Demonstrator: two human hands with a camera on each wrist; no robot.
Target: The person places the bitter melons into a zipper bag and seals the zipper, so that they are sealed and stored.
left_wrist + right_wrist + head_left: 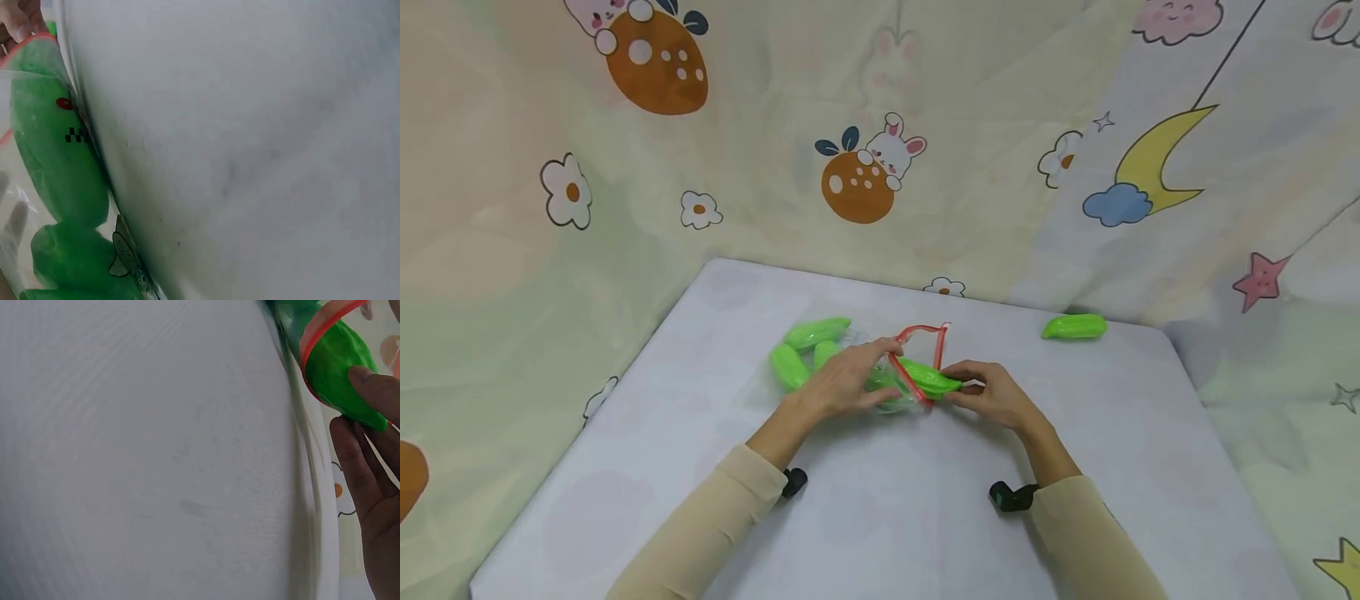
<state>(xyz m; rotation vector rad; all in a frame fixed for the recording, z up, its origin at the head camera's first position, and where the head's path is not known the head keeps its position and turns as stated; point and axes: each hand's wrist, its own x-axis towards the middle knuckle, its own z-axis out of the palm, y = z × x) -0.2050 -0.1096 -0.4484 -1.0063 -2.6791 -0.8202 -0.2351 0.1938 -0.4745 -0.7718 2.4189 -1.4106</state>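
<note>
The white surface [880,525], marked with faint round patches, carried 1 clear plastic bag [940,348] with a red-edged mouth, lying near the middle, and 1 loose green, pod-shaped piece [1075,327] near the far right corner, well apart from the bag.

No legible text or numbers

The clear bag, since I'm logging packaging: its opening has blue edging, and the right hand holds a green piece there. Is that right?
Not quite: the edging on the clear bag is red, not blue, as the head view shows. The right hand does hold a green piece at the opening.
</note>
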